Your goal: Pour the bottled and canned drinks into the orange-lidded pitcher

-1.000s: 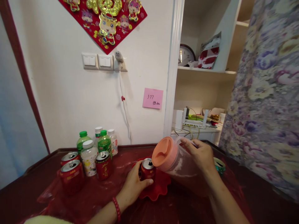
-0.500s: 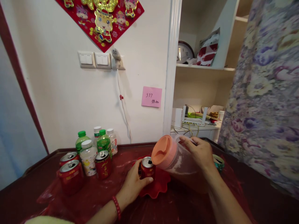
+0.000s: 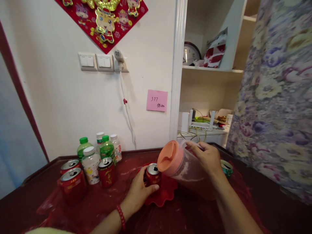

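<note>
Standing between left fingers and thumb — red can, tilted pitcher beside.

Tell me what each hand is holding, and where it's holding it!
The left hand holds a red can around its side. The right hand holds a pitcher by its handle.

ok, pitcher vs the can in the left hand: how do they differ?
The pitcher is tilted; the can stands roughly upright. The pitcher is see-through with an orange lid; the can is red with a metal top. The pitcher is bigger than the can. Both are held: pitcher in right hand, can in left hand.
</note>
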The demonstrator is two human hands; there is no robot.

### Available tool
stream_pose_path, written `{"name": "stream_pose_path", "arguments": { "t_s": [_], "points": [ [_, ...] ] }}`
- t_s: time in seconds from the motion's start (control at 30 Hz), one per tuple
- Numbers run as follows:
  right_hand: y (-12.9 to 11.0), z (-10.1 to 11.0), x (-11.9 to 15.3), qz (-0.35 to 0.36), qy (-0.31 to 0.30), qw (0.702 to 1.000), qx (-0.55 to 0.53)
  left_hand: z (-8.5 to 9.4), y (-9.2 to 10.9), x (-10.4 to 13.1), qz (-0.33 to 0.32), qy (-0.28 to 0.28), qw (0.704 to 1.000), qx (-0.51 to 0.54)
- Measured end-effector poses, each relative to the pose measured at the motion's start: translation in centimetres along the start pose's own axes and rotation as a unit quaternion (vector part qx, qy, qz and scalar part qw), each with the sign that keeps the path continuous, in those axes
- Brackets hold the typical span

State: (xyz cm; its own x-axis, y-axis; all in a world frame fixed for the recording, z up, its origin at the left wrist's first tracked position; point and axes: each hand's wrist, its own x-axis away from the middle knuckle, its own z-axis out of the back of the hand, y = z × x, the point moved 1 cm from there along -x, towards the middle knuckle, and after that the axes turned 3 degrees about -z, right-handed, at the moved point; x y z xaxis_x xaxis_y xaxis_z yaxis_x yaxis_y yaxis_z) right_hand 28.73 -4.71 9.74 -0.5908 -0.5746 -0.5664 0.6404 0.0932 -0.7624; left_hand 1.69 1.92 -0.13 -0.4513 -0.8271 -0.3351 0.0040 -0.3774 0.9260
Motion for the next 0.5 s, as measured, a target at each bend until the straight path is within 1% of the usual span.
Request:
{"name": "stream_pose_path", "arguments": {
  "t_s": [0.4,0.5],
  "points": [
    [0.05,0.04,-0.07,0.011,0.007,1.0,0.001,0.04,0.39,-0.03,0.003,0.007,1.0,-0.025],
    [0.03,0.09,-0.04,0.009,0.005,1.0,0.001,-0.03,0.55,-0.06,0.004,0.008,1.0,-0.018]
  ]
}}
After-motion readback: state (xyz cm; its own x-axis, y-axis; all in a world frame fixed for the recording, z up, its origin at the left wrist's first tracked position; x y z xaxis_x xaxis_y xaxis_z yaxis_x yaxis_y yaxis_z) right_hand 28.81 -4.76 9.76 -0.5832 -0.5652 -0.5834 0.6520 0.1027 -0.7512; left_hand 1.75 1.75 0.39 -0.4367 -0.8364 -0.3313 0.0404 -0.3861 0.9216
